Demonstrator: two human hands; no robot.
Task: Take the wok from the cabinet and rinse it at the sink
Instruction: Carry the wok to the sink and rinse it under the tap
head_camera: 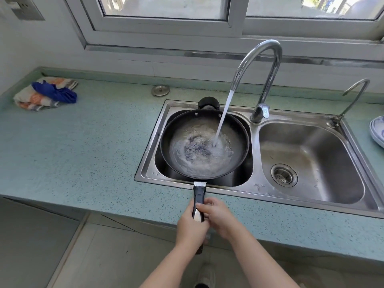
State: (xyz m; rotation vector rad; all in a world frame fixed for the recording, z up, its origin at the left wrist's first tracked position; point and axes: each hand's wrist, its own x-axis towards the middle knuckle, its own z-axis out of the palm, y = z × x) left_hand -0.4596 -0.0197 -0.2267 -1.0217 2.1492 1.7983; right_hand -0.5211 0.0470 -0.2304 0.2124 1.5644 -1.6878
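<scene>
Sink [257,191] left basin: wok [204,143] under running water; left hand [192,224], right hand [218,217] both clenched round handle [199,199].

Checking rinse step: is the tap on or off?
On. A stream of water runs from the tap spout into the wok, where water pools and churns. Both hands hold its handle.

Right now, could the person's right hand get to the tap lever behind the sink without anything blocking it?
Probably yes. The right hand shares the wok handle with the left hand, which could hold alone. The tap lever stands beyond the wok's rim, nothing between.
</scene>
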